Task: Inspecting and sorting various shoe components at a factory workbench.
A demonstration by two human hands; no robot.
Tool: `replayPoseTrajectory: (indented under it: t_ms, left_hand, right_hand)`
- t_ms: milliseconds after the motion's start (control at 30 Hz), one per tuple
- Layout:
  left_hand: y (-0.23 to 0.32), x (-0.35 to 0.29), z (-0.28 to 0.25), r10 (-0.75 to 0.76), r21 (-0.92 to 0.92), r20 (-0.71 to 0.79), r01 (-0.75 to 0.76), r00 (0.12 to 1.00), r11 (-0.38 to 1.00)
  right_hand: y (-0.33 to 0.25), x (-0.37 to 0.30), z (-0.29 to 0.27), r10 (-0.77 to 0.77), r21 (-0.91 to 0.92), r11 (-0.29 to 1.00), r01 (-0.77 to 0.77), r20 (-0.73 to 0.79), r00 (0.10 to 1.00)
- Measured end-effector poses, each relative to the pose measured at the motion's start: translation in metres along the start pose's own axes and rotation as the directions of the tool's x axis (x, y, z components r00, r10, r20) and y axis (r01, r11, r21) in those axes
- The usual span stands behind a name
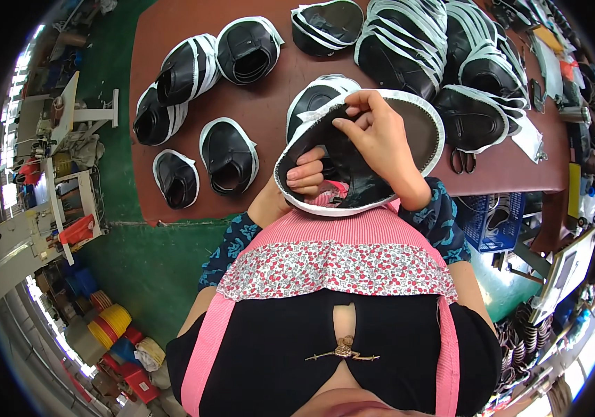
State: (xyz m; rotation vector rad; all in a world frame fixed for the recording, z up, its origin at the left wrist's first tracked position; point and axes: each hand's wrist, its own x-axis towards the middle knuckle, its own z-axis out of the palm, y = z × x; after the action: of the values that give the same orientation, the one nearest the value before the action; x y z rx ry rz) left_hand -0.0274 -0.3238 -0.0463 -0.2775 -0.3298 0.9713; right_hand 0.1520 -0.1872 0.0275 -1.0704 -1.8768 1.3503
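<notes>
A black shoe upper with a white strip round its edge is held up close in front of me, its inside facing me. My left hand is closed round its left part, fingers curled inside the opening. My right hand reaches over the upper, thumb and fingers pinching its far-left rim near the white edging. Behind the held piece, another black upper lies partly hidden on the red-brown table.
Several finished-looking uppers lie on the table's left; overlapping stacks fill the back right. Dark-handled scissors rest near the right front edge. A blue plastic basket stands below the table at the right.
</notes>
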Motion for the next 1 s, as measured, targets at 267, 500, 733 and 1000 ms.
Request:
replayPoseTrajectory:
  t_ms: [267, 500, 733, 1000]
  left_hand:
    - [-0.013, -0.003, -0.009, -0.072, -0.072, -0.007, 0.072, 0.997, 0.995]
    - [-0.003, -0.005, -0.004, -0.148, 0.188, -0.279, 0.205, 0.949, 0.96]
    - [-0.017, 0.001, 0.075, 0.786, 0.974, -0.068, 0.211, 0.614, -0.081]
    - [-0.023, 0.008, 0.054, 0.842, 0.855, 0.113, 0.38, 0.528, -0.352]
  right_hand:
    - [0.007, 0.006, -0.002, 0.031, 0.018, 0.999, -0.032, 0.059, 0.998]
    - [0.012, 0.0, -0.004, 0.047, 0.046, 0.998, -0.051, 0.084, 0.995]
    - [0.014, -0.004, -0.004, -0.017, 0.006, 1.0, 0.017, 0.021, 1.0]
    - [0.008, -0.013, 0.011, -0.316, -0.142, 0.947, 0.289, -0.225, 0.922]
